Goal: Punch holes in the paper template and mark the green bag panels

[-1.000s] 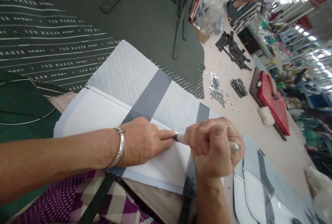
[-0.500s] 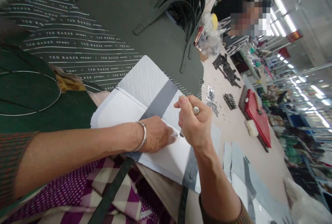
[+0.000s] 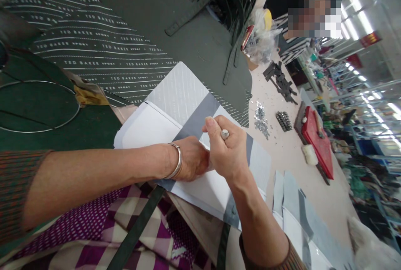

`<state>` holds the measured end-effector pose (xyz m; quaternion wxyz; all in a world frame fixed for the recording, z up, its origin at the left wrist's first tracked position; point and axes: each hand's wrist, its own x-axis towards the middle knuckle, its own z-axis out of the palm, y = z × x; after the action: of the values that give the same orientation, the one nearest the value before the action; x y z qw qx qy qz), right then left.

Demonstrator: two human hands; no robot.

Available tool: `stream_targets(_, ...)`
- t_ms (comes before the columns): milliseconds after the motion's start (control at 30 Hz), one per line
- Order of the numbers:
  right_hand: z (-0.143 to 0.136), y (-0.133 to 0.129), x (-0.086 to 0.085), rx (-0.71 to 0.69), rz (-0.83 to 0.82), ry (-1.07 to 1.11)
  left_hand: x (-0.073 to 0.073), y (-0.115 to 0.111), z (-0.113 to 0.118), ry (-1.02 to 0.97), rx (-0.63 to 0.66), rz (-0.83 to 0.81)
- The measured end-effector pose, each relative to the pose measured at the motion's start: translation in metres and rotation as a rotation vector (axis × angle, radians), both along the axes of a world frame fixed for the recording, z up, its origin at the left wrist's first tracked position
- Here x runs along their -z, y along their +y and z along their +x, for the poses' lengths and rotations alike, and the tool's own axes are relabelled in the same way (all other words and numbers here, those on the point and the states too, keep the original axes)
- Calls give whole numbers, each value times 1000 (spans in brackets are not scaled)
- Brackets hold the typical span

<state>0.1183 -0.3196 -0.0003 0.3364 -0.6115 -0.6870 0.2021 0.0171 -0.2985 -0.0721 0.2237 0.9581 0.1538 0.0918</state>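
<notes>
A light grey and white bag piece [image 3: 166, 92] with darker grey bands lies across the table edge nearest me. Dark straps [image 3: 138, 228] hang from it over my checked purple apron. My left hand [image 3: 192, 159] rests on the white part, its fingers bent and pressed together; whatever they pinch is hidden. Against those fingertips, my right hand [image 3: 228, 147] is closed in a fist around a slim tool with a rounded metal end [image 3: 224, 134]. The tool's lower end is covered by the hands.
Dark printed fabric [image 3: 94, 53] and a heap of dark straps [image 3: 238, 3] lie beyond. To the right are small metal pieces [image 3: 261, 119], a cluster of metal fittings [image 3: 283, 120], a red slab [image 3: 318, 142] and more grey pieces [image 3: 300, 211]. A person [image 3: 290, 7] stands farther back.
My right fist has moved left and closer over the left fingertips, covering the small shiny spot and tool end seen before. The view has shifted slightly.
</notes>
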Motion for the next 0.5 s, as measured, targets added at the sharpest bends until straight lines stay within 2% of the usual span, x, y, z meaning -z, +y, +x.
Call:
stream_targets(67,6,-6,4,56,24,46,-6,2,-3,45,62,9)
stream_targets(167,17,-14,7,170,27,235,-16,3,-7,84,104,37)
stream_targets(267,24,-19,-3,217,-2,427,-21,2,-8,87,98,54)
stream_targets(367,23,-24,-16,231,190,581,-21,1,-7,65,79,63)
stream_targets(433,22,-27,-15,262,333,656,-19,0,-7,50,70,69)
stream_targets(500,25,-30,-6,315,291,714,-17,0,-7,42,61,77)
